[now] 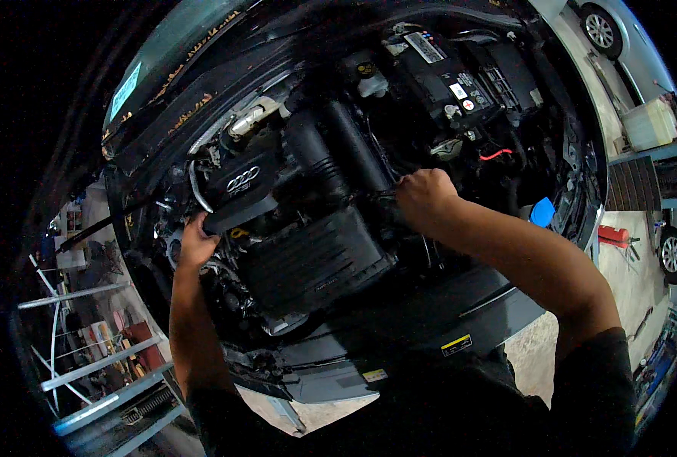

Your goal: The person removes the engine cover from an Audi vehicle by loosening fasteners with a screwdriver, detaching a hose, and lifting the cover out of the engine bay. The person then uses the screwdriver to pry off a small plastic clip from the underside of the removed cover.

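Observation:
An engine bay lies open in front of me. My left hand [197,242] is at the left front corner of the black engine cover [236,194], its fingers curled against the cover's edge and the thumb below. The fingertips are partly hidden. My right hand [428,196] is closed in a fist beside the black air duct [354,145], near the right rear corner of the ribbed air filter box [316,259]. What its fingers hold is hidden beneath the hand. A yellow dipstick loop [238,233] shows between the engine cover and the filter box.
A battery [422,68] stands at the back right, with a red cable [496,154] nearer. The blue washer cap [541,212] is right of my forearm. The car's front edge [407,343] runs before my body. A metal rack [87,365] stands left; a red jack [613,235] lies right.

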The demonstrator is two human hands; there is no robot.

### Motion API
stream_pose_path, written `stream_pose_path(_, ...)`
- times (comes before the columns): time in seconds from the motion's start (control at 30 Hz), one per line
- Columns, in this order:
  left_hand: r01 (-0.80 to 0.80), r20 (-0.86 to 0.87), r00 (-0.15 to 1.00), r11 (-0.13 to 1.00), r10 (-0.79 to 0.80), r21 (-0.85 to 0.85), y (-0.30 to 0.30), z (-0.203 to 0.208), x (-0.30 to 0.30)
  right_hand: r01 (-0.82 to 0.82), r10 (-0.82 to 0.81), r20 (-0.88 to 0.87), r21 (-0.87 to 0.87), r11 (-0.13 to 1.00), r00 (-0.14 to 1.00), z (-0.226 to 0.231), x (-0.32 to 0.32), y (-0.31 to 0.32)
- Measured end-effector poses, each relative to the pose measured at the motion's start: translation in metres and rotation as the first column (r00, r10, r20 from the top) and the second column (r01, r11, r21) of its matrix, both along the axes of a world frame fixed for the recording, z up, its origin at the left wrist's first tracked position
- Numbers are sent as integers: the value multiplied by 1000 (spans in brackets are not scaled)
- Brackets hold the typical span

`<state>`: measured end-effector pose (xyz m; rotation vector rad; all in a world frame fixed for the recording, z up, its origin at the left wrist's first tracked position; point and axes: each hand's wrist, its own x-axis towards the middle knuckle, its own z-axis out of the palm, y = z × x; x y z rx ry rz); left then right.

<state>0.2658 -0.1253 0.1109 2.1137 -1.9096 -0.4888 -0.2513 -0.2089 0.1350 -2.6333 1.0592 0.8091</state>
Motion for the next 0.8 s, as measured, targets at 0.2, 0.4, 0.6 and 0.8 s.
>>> stream_pose_path(0.2,-39,-62,997,997,44,73,5,-7,-2,45,-43,119,-11,999,992,3,-1,2)
stream_pose_path(0.4,-52,-59,997,995,57,85,11,-27,-6,79,-82,87,33,996,993,4,2,2)
stream_pose_path(0.6,-80,9,997,993,79,90,25,-52,7,75,-79,84,44,996,993,16,4,4)
stream_pose_path(0.8,-3,210,978,1000,-2,25,42,-33,-34,125,-128,70,52,991,989,12,5,6)
